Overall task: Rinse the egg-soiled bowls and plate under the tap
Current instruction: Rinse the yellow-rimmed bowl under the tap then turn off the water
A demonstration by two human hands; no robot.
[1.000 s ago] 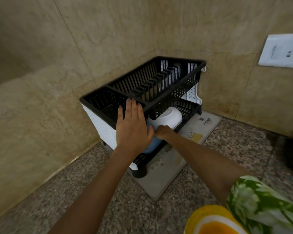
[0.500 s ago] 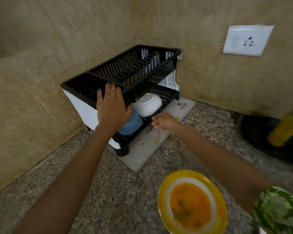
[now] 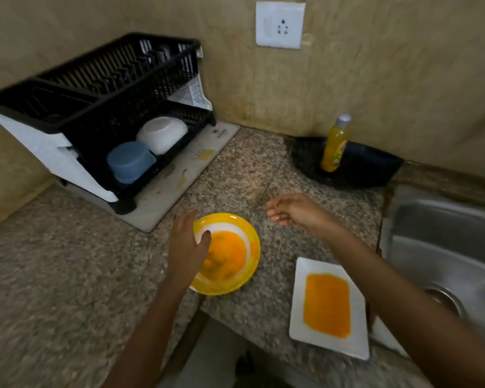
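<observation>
Left hand [image 3: 186, 245] open at yellow bowl [image 3: 230, 264] rim; right hand [image 3: 293, 210] loosely curled, empty.

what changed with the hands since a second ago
Left hand left the dish rack and came down to the yellow bowl's rim. Right hand drew back from the white bowl, holding nothing. White bowl and blue bowl stayed racked.

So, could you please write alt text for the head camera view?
The left hand reaches the egg-soiled yellow bowl on the granite counter; the right hand hovers open. A soiled white plate lies beside the sink.
</observation>
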